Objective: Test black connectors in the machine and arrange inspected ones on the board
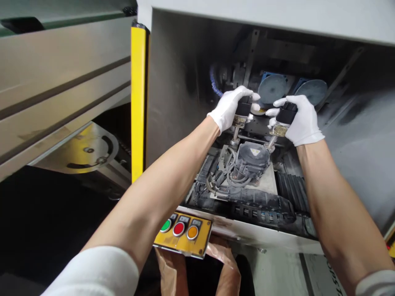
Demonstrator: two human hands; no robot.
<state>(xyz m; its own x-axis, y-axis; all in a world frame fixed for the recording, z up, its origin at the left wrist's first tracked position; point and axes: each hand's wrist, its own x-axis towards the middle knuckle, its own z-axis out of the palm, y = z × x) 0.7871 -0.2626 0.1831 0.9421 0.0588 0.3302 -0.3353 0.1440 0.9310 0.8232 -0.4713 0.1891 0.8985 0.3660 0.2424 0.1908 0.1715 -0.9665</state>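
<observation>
while both white-gloved hands reach into the open machine bay, i read them as closed from my station: the left hand (pixel 231 109) grips a black-capped holder (pixel 243 107), and the right hand (pixel 298 121) grips a matching holder (pixel 286 113). both holders sit above a black motor housing (pixel 252 159), with the hands just apart and about equally far in. the left holder's steel shaft (pixel 235 135) stands almost upright, while the right holder's steel shaft (pixel 271 142) slants down toward the left, ending near the housing. both forearms stretch far from the near side, elbows out. blue-backed grey discs (pixel 272 88) lie beyond the hands, and a yellow button panel (pixel 183 234) sits near, under the left forearm (pixel 160 185).
</observation>
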